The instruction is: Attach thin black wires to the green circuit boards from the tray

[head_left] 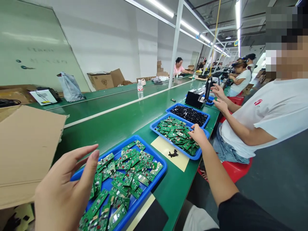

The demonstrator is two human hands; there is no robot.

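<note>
Green circuit boards (pixel 127 173) fill a blue tray (pixel 150 150) — the left hand (pixel 64 189) hovers open above them, holding nothing; the right grip (pixel 198 134), curled at the next tray's rim (pixel 168 141), is unclear.

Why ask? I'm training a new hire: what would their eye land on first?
Blue trays of green circuit boards stand out first: one beneath the left hand, another under the right hand. Beyond them sits a tray of black parts. A co-worker in a white T-shirt sits close on the right, beside the long green workbench.
</note>
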